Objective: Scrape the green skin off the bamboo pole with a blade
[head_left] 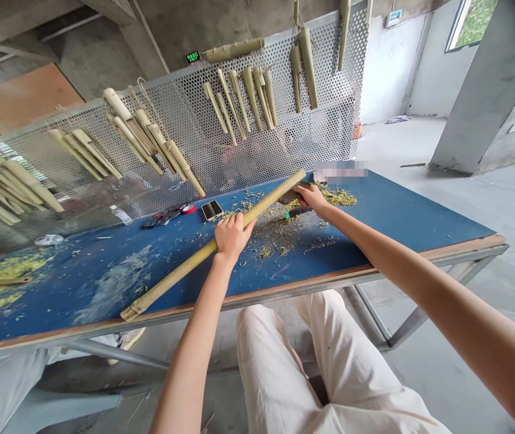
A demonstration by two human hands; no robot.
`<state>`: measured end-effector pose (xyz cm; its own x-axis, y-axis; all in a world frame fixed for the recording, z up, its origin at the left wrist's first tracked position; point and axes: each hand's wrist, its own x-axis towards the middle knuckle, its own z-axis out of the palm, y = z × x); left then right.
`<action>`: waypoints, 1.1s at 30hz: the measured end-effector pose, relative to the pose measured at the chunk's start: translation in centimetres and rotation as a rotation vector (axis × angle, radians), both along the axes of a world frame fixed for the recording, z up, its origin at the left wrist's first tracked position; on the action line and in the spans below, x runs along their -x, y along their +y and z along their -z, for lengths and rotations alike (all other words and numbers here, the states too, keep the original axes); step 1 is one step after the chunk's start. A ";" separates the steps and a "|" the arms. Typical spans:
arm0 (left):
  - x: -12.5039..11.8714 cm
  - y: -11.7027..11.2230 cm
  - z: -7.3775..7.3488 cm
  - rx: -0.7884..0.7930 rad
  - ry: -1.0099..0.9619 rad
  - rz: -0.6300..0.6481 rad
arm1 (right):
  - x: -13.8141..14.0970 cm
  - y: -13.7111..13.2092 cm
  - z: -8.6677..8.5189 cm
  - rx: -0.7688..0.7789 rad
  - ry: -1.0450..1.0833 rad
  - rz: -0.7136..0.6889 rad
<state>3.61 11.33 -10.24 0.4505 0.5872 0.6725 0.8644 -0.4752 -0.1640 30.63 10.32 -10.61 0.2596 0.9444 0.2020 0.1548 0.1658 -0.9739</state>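
A long yellow-green bamboo pole (173,271) lies slantwise over the blue table, its lower end close to the front edge and its far end raised toward the back. My left hand (233,234) is closed around the pole's middle. Near the far end, my right hand (314,200) grips a dark, flat, blade-like tool (288,196) beside the pole; its exact kind is unclear. Just below that hand lies a black handle (300,211) with a green end. Bamboo shavings (339,196) are scattered around both hands.
The blue tabletop (420,217) also bears a phone (212,210), red-and-black tools (169,216) and a small bottle (122,214). Cut bamboo pieces (257,96) hang on a perforated metal screen (185,108) behind. Another person's leg (11,386) shows at lower left.
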 end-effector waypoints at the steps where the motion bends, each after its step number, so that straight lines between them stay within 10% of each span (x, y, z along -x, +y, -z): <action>1: 0.0 0.0 0.0 -0.003 -0.002 0.005 | 0.0 -0.1 0.0 0.004 -0.010 -0.020; 6: 0.1 0.1 0.1 -0.016 -0.015 0.002 | 1.2 -0.7 0.0 -0.003 -0.120 -0.296; 13: 0.3 0.2 0.2 -0.010 -0.031 -0.008 | 0.0 0.3 0.0 -0.057 -0.017 -0.046; 24: 0.2 0.2 0.2 0.031 -0.032 0.013 | 0.1 0.5 0.6 -0.002 -0.023 -0.267; 33: 0.1 0.1 0.1 0.036 -0.001 0.004 | -0.5 0.0 -0.2 0.015 0.105 0.065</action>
